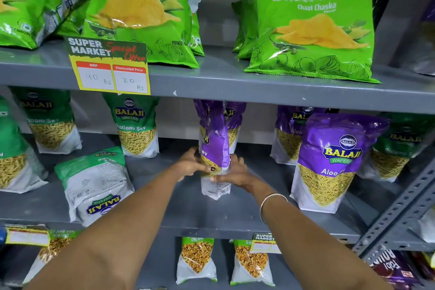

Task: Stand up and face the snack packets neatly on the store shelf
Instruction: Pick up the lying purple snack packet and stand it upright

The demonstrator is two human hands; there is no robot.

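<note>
Middle grey metal shelf [235, 214]. Purple packet [215, 148], glossy crinkled plastic, upright, turned edge-on. Left hand [191, 163] and right hand [233, 173] hold its lower part from either side, fingers clamped on it. Green packet [94, 183] lies flat, upside down, left. Another purple packet [329, 162] stands facing front, right.

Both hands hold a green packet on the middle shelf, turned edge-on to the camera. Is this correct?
Not quite. The head view shows the packet is purple, not green. The rest stands: the left hand and right hand hold it on the middle shelf, edge-on to the camera.
</note>
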